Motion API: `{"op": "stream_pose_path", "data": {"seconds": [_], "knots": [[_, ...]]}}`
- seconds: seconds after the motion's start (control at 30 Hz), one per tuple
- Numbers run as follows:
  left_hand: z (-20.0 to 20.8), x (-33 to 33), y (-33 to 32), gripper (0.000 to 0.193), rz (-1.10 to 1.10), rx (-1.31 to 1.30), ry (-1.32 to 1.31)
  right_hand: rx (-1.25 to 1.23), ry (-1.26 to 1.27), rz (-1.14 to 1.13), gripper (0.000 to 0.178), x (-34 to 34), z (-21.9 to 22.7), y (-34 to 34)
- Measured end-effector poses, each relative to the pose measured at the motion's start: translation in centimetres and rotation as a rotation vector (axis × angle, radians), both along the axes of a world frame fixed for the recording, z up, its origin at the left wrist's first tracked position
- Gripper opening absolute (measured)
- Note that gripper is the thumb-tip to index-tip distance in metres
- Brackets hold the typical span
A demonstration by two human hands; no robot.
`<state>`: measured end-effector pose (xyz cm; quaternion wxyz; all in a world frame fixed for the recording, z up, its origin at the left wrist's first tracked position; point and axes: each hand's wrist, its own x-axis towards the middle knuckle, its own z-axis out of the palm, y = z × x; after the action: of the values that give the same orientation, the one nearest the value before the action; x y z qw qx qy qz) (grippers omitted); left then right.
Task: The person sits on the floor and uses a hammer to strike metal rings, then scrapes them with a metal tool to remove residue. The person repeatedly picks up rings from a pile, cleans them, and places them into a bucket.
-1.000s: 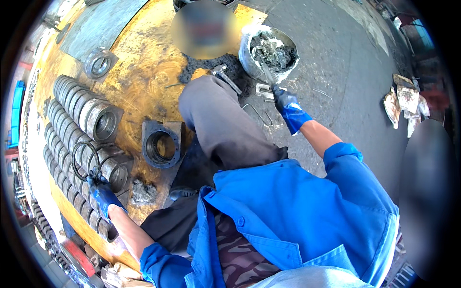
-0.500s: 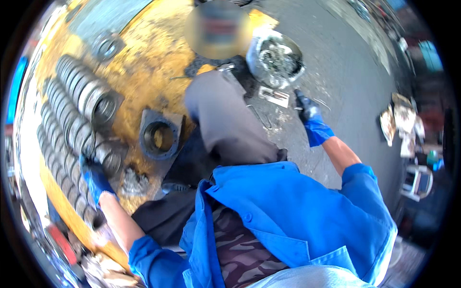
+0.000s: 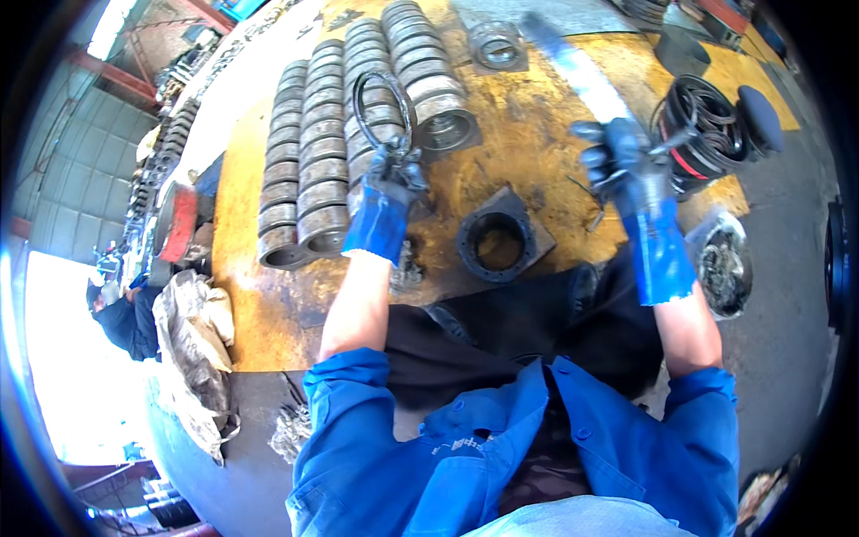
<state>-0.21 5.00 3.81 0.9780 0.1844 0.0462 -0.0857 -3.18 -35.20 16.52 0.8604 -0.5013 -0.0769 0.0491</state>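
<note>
Right hand (image 3: 619, 159) shifted; ring's (image 3: 409, 106) long axis points away.

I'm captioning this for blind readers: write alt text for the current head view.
A worker's blue-gloved left hand holds up a dark ring over rows of ribbed metal cylinders on a stained yellow surface. The gloved right hand is blurred, its grip unclear. Nearer the wearer, between the hands, sits a dark round-bored metal part.

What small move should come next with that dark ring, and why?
Perhaps the left hand should bring the dark ring rightward, over the round housing: the hand grips the ring, which shows against the rows of metal cylinders, and the housing's opening faces up.
</note>
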Motion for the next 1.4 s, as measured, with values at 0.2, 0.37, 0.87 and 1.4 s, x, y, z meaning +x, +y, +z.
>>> {"op": "stream_pose_path", "data": {"seconds": [0.2,0.37,0.87,1.4], "knots": [[3.2,0.1,-3.9,0.029,-0.111,-0.174,-0.095,0.014,0.067,0.212,0.039,-1.0,-3.0,8.9],[4.1,-0.5,-4.8,0.037,-0.025,-0.198,-0.147,0.063,-0.105,0.316,0.042,-0.6,-5.5,11.2],[5.9,-1.0,-8.7,0.048,0.042,-0.031,-0.209,-0.007,0.034,0.495,0.044,-0.2,-7.6,13.0],[2.7,0.0,-3.7,0.033,0.134,0.187,-0.014,0.656,0.554,0.736,0.039,-1.6,-8.2,12.5]]}}
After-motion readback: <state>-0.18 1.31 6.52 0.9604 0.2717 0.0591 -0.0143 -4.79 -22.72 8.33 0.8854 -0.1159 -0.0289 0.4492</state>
